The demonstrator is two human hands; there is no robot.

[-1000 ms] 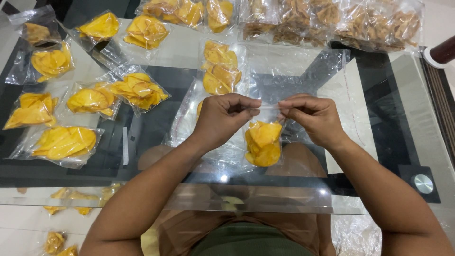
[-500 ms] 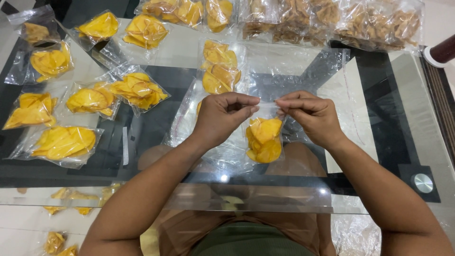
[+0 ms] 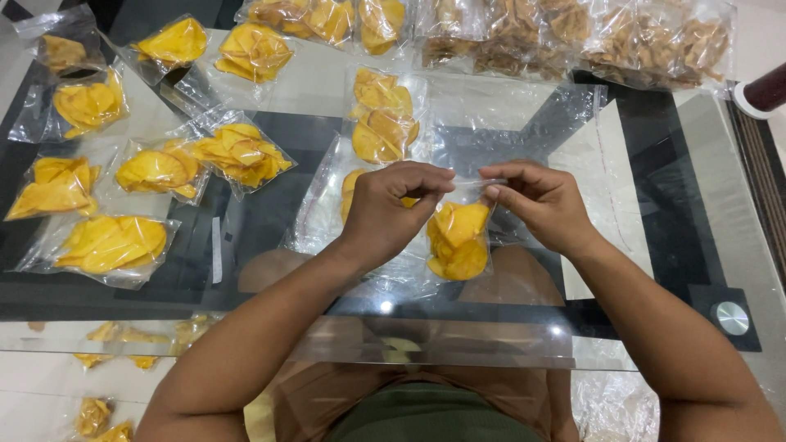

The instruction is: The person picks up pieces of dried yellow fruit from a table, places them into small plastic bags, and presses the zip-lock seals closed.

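Left hand: the left hand sits at the centre of the frame, fingers curled and pinching the top edge of a small clear plastic bag of yellow chips.
Right hand: the right hand, just right of centre, pinches the same top edge with thumb and fingertips; the two hands are close together, the bag's mouth stretched between them.
Held bag: it hangs upright below both hands over the glass-topped table with black bands, lower centre of the frame.
Beneath the hands: a flat stack of empty clear plastic bags lies on the glass; another filled bag of yellow chips lies just above the left hand, and part of one more is hidden behind that hand.
Left side: six sealed bags of yellow chips are spread across the left half, well apart from the hands.
Top edge: more yellow bags, then a row of bags of brown snacks towards the upper right.
Right edge: a dark red cylinder on a white base, cut off by the frame.
Lower right: a round metal table fitting.
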